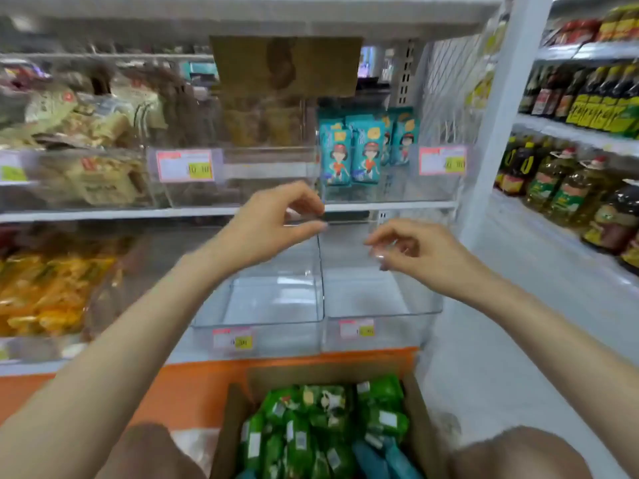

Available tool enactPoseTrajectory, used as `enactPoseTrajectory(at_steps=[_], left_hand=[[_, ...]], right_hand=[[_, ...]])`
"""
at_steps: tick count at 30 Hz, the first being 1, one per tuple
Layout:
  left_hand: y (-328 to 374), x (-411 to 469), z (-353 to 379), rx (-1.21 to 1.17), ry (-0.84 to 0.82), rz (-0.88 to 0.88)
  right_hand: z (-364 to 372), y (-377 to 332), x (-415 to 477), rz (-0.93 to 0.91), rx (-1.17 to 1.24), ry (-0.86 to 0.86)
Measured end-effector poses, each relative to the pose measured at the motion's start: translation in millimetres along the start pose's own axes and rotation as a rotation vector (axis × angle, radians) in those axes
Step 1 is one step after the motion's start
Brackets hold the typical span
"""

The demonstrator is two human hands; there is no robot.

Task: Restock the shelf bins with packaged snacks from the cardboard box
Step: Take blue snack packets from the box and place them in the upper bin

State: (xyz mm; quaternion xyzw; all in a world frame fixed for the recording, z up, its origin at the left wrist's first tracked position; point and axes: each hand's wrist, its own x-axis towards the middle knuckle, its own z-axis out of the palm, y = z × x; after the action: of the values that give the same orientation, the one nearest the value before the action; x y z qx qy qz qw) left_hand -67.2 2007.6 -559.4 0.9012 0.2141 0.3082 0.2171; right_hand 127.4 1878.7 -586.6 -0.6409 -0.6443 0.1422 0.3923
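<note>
Head view, looking down at a shop shelf from where the person crouches. Both bare arms reach forward to two clear plastic bins set side by side on the lower shelf, the left bin and the right bin, with their inner walls touching.

The left hand hovers over the back of the left bin. Its thumb and forefinger curve toward each other around what may be the bin's clear upper edge, but blur hides whether they actually grip it. The right hand hangs above the right bin, fingers loosely curled, holding nothing.

The cardboard box sits open at the bottom of the view, between the person's knees and just in front of the orange shelf base. It is packed with green snack packets, and a few teal packets lie at its near edge.

On the shelf above, teal packets with a cartoon figure stand upright in a clear bin beside a pink price tag. Yellow snack bags fill the lower shelf to the left. Cooking-oil bottles line the shelves on the right.
</note>
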Motion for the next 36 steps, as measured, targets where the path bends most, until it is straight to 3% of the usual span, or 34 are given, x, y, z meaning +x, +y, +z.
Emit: enactPoseTrajectory(at_steps=[6, 12, 14, 17, 23, 30, 36], left_hand=[[-78.3, -124.5, 119.8, -0.189, -0.255, -0.380], [-140.3, -209.9, 204.3, -0.057, -0.601, -0.632], [-153.3, -237.2, 223.2, -0.090, -0.635, -0.688], [-166.5, -274.5, 244.3, -0.049, -0.641, -0.742], [-164.6, -303.0, 298.0, 0.412, -1.015, -0.618], [-168.8, -299.1, 314.9, 0.322, -0.901, -0.726], [-155.5, -302.6, 308.5, 0.413, -0.970, -0.584]], right_hand=[[134.9, 83.4, -82.2, 0.295, 0.044, -0.317], [225.5, 136.7, -130.4, 0.526, 0.014, -0.667], [242.5, 147.2, -143.0, 0.559, -0.010, -0.720], [258.4, 161.2, -160.3, 0.603, -0.018, -0.702], [274.4, 178.5, -170.7, 0.602, -0.019, -0.687], [288.6, 189.3, -173.5, 0.652, -0.002, -0.696], [300.5, 201.8, -186.5, 0.802, 0.004, -0.674]])
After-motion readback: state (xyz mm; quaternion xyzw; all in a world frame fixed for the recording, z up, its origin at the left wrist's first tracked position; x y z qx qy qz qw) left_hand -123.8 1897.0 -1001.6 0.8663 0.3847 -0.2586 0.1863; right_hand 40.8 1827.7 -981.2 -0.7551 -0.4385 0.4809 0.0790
